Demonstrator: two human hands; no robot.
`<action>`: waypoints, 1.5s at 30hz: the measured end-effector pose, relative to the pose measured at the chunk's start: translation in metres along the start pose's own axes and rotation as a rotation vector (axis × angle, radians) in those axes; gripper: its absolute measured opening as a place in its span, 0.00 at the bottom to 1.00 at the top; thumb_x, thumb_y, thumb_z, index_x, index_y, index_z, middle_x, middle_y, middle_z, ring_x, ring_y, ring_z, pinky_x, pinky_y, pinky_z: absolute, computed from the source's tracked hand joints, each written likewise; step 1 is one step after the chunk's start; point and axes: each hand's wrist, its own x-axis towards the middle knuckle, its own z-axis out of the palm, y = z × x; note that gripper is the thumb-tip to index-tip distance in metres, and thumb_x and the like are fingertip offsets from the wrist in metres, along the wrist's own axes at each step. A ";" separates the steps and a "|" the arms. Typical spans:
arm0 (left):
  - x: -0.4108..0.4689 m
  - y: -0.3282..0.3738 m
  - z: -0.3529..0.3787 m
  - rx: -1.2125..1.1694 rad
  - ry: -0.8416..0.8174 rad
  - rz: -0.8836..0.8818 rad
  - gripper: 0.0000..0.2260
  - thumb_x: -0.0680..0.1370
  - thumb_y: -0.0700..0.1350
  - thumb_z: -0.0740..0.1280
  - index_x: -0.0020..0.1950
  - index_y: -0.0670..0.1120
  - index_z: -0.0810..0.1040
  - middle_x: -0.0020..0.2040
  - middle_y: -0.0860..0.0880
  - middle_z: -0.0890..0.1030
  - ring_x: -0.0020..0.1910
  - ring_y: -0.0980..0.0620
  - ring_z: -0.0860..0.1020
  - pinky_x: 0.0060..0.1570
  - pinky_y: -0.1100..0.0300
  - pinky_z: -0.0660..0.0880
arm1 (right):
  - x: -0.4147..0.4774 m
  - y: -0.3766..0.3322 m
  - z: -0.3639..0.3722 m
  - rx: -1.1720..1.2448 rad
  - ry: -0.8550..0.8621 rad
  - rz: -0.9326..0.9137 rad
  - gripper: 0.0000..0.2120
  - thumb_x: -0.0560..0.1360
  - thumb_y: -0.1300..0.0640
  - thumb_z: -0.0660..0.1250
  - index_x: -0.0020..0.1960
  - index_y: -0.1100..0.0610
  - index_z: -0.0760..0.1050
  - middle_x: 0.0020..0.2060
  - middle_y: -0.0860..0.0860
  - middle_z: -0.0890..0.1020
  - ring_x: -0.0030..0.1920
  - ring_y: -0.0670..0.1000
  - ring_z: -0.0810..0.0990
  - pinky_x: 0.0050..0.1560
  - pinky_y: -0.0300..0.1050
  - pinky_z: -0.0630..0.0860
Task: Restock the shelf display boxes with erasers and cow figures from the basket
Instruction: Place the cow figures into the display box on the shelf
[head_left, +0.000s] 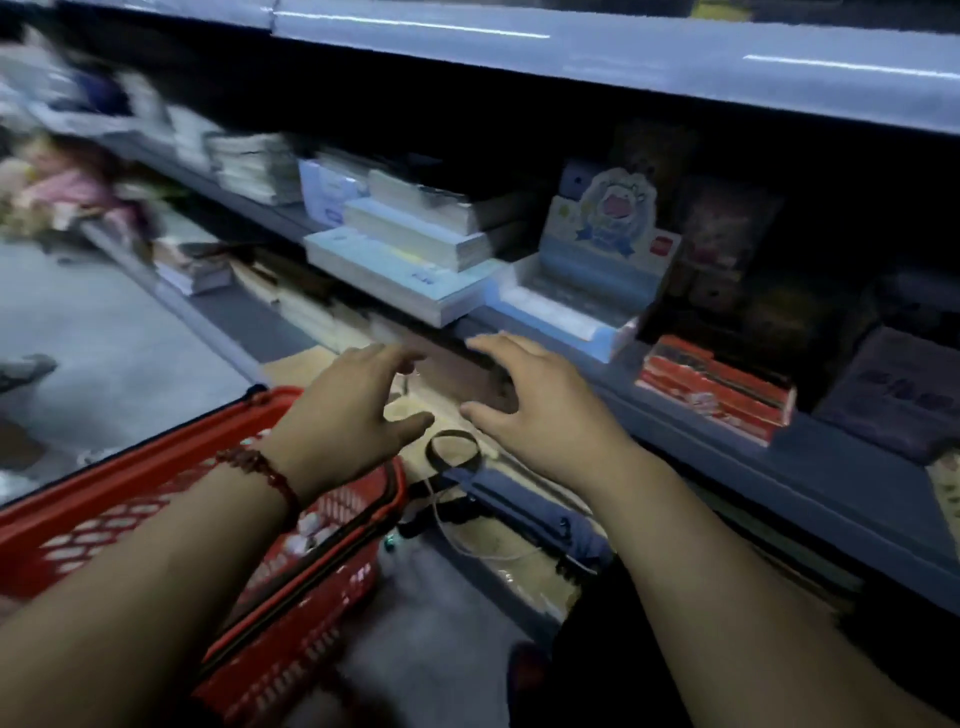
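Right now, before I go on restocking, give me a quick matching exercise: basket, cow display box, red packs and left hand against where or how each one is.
Things: 1 basket; 2 cow display box; 3 red packs; 4 left hand.
Places: A on the shelf, right of the display box; B open, holding nothing; C on the shelf, beyond the right hand; D low on the left, off the shelf.
Pairs: 1-D; 2-C; 3-A; 4-B.
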 end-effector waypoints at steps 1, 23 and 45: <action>-0.012 -0.013 -0.006 0.013 0.005 -0.041 0.29 0.75 0.53 0.76 0.73 0.47 0.72 0.64 0.46 0.80 0.64 0.45 0.76 0.63 0.50 0.73 | 0.005 -0.011 0.012 0.007 -0.026 -0.037 0.29 0.76 0.49 0.72 0.75 0.49 0.68 0.72 0.46 0.71 0.72 0.46 0.69 0.69 0.36 0.64; -0.104 -0.327 0.136 0.193 -0.643 -0.582 0.37 0.74 0.63 0.71 0.78 0.49 0.63 0.71 0.42 0.71 0.68 0.38 0.72 0.64 0.46 0.74 | 0.194 -0.039 0.389 -0.499 -1.038 -0.395 0.36 0.69 0.56 0.77 0.74 0.53 0.67 0.65 0.57 0.74 0.62 0.59 0.76 0.61 0.51 0.76; -0.126 -0.419 0.325 0.255 -0.417 -0.248 0.28 0.70 0.67 0.66 0.65 0.56 0.81 0.63 0.41 0.74 0.58 0.36 0.70 0.52 0.46 0.69 | 0.226 0.052 0.568 -0.590 -1.134 -0.580 0.25 0.82 0.53 0.61 0.78 0.52 0.63 0.74 0.55 0.69 0.70 0.59 0.72 0.65 0.49 0.69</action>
